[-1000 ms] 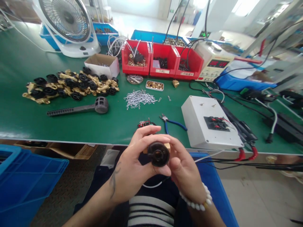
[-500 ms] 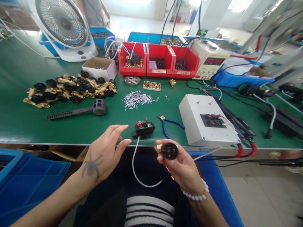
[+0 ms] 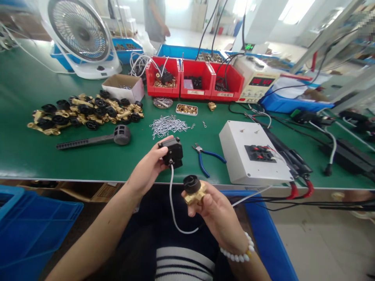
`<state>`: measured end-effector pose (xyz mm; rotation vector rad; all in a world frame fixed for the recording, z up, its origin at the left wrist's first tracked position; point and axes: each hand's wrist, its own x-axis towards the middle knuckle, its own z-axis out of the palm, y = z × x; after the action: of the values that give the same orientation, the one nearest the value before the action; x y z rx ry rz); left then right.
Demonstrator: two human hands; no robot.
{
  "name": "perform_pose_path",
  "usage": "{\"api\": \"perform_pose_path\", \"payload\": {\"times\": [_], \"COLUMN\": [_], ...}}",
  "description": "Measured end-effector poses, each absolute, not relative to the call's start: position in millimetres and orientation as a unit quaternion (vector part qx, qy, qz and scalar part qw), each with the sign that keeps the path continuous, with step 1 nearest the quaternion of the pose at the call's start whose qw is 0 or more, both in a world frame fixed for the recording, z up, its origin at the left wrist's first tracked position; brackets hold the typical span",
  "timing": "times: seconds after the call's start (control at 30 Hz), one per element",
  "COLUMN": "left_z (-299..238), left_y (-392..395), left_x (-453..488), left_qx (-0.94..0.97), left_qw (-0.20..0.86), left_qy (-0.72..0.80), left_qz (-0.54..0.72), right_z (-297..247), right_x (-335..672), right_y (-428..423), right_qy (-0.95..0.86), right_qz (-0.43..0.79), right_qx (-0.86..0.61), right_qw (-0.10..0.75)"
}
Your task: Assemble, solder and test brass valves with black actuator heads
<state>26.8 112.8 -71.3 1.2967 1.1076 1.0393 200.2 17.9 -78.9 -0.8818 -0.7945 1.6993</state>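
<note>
My left hand point(image 3: 150, 166) is closed on a small black module point(image 3: 172, 152), lifted just above the table's front edge, and a white wire point(image 3: 175, 210) hangs from it in a loop over my lap. My right hand point(image 3: 213, 208) grips a brass fitting with a black round cap point(image 3: 193, 189), cap upward, just below and right of the module. The two parts are close but apart.
On the green table point(image 3: 35, 152) lie blue-handled pliers point(image 3: 205, 158), a white box with sockets point(image 3: 252, 156), a grey wrench-like tool point(image 3: 96, 138), a heap of brass and black fittings point(image 3: 84, 111), loose metal clips point(image 3: 168, 125), red bins point(image 3: 195, 80), a fan point(image 3: 80, 35). Blue crates flank my lap. A person stands far behind.
My left hand picked the black module up off the table and raised it. My right hand turned the fitting so its brass body shows, and moved slightly left.
</note>
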Motion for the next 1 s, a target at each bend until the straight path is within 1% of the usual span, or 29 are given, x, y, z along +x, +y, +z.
{"api": "perform_pose_path", "payload": {"times": [0.07, 0.13, 0.23, 0.33, 0.43, 0.5, 0.6, 0.8, 0.93, 1.0], "left_z": [-65.1, -59.9, -54.9, -51.1, -47.6, -46.3, -45.3, -44.5, -46.9, -48.5], "left_y": [106.6, 97.2, 81.7, 69.7, 63.7, 61.9, 60.2, 58.8, 60.9, 61.4], "left_x": [23.5, 25.9, 32.3, 35.6, 35.9, 35.9, 37.1, 41.8, 36.3, 31.4], "left_qx": [0.458, 0.400, 0.458, 0.559, 0.626, 0.653, 0.668, 0.680, 0.695, 0.711], "left_qw": [0.618, 0.652, 0.609, 0.516, 0.432, 0.401, 0.389, 0.354, 0.371, 0.362], "left_qy": [0.416, 0.378, 0.380, 0.393, 0.392, 0.385, 0.378, 0.388, 0.375, 0.373], "left_qz": [0.485, 0.521, 0.524, 0.516, 0.517, 0.515, 0.510, 0.511, 0.489, 0.474], "right_z": [-78.1, -75.0, -69.6, -66.3, -63.1, -60.2, -56.3, -59.3, -57.2, -53.7], "right_x": [195.2, 190.6, 186.2, 186.1, 189.3, 190.9, 189.5, 178.9, 179.5, 182.3], "right_y": [17.4, 16.2, 15.0, 15.5, 16.7, 16.9, 15.3, 8.5, 11.9, 16.0], "right_qy": [-0.331, -0.332, -0.340, -0.352, -0.344, -0.330, -0.329, -0.373, -0.365, -0.348], "right_qz": [0.716, 0.720, 0.696, 0.670, 0.694, 0.721, 0.724, 0.615, 0.620, 0.634], "right_qx": [-0.364, -0.367, -0.384, -0.403, -0.382, -0.356, -0.350, -0.424, -0.420, -0.415], "right_qw": [0.494, 0.488, 0.502, 0.514, 0.504, 0.494, 0.495, 0.551, 0.553, 0.552]}}
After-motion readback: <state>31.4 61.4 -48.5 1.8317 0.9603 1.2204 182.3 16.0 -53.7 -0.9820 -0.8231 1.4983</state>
